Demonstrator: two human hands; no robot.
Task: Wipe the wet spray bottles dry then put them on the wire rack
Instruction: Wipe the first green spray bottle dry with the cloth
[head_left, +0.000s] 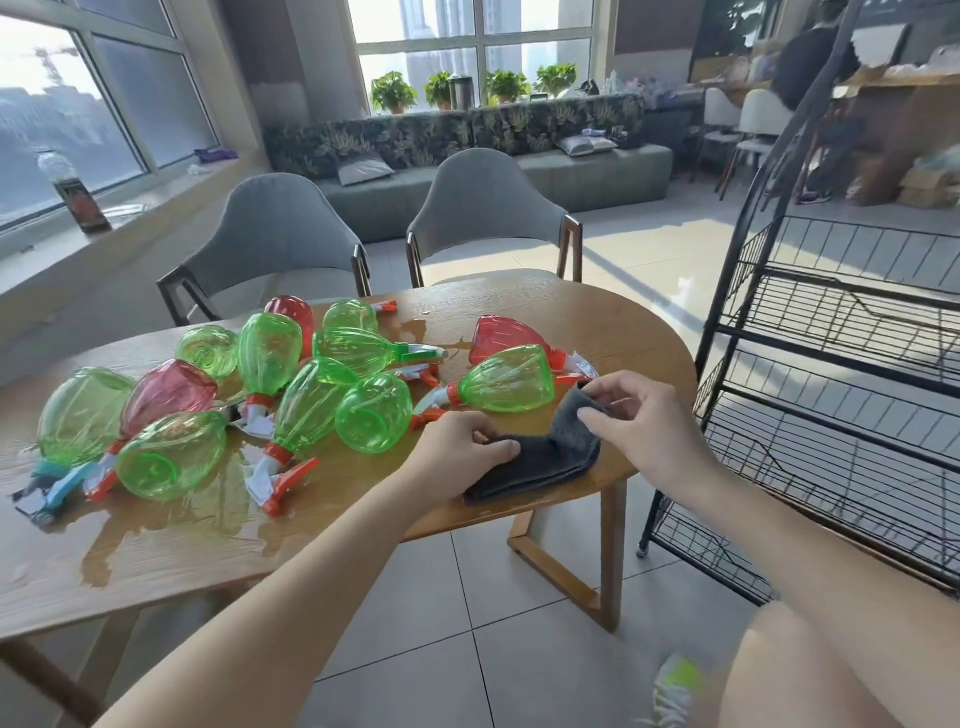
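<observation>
A folded dark grey cloth (540, 460) is seen at the near right edge of the wooden table (639, 332), one corner almost overhanging the rim. The left hand (462, 441) is pressed on the cloth's left end, fingers curled and pinching a fold. The right hand (631, 415) is closed on the cloth's raised right corner, held between thumb and fingertips.

The spray bottles (306, 395) are lying on their sides in a heap from 9 to 12 o'clock of the cloth, green and red, several touching. One green bottle (506, 382) is lying just beyond the cloth at 12 o'clock, near both hands. Puddles of water (171, 525) are spread across the left part of the tabletop up to its near edge.

The black wire rack (831, 374) is standing at 3 o'clock, apart from the table's rounded end, with a strip of open tiled floor between them. Two grey chairs (488, 213) are set at the far side.
</observation>
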